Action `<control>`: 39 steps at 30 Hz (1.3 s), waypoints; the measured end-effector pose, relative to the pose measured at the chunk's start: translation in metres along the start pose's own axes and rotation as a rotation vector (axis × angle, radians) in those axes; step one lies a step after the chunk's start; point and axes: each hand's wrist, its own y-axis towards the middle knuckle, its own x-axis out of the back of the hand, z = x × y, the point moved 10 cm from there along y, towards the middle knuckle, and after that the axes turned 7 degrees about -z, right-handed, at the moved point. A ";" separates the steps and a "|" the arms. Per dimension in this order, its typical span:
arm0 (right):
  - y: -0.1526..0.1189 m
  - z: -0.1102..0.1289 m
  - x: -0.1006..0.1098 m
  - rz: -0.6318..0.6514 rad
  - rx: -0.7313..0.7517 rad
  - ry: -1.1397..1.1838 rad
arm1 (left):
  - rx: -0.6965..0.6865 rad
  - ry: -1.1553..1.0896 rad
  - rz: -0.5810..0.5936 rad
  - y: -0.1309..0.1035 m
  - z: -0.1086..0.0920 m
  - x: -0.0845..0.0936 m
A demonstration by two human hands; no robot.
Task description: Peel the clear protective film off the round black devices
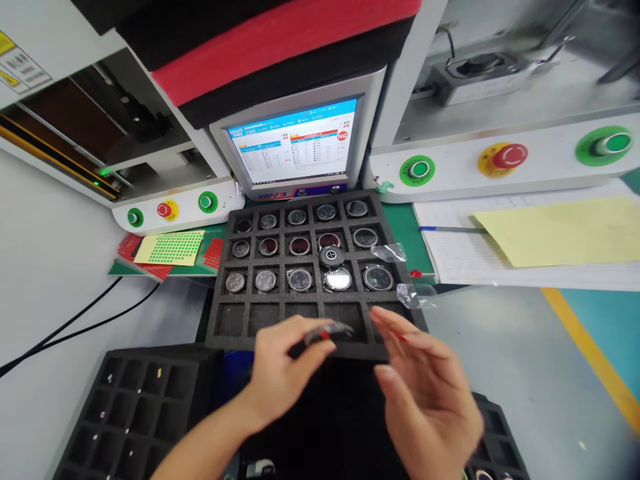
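My left hand [283,367] pinches a dark round watch case [327,331], seen nearly edge-on, with a small red mark on its side. Its strap, if any, cannot be made out. To the right, my right hand [425,393] is open, thumb and fingers apart. A small red bit [401,337] shows at its fingers, perhaps a sticker. Both hands are over the near edge of a black foam tray [400,267]. Watch faces fill its three far rows, among them a bright reflective one [338,279]. One watch case [331,256] lies back up across a divider.
Clear plastic films [415,295] lie on the tray's right edge. Behind it stands a monitor [300,147] showing a red NG mark, between two machines with push buttons [510,157]. Papers [565,230] lie right, green-dot sticker sheets [173,247] left. Another foam tray [135,407] is lower left.
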 end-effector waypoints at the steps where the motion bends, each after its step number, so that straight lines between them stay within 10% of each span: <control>1: 0.004 0.001 0.011 -0.052 0.010 -0.024 | 0.035 0.064 -0.020 0.014 0.008 0.011; 10: 0.017 -0.001 0.044 -0.139 -0.015 -0.114 | 0.272 0.475 -0.048 0.107 0.092 0.057; 15: 0.023 -0.004 0.048 -0.147 -0.062 -0.058 | 0.109 0.691 -0.179 0.115 0.056 0.053; 24: 0.021 -0.005 0.041 -0.086 -0.142 -0.048 | 0.056 0.640 0.151 0.126 0.037 -0.050; 30: 0.019 -0.001 0.047 -0.119 -0.132 -0.072 | 0.063 0.524 0.128 0.112 0.030 -0.049; 39: 0.014 0.003 0.035 -0.067 -0.119 -0.149 | 0.213 0.061 0.445 0.031 -0.017 -0.058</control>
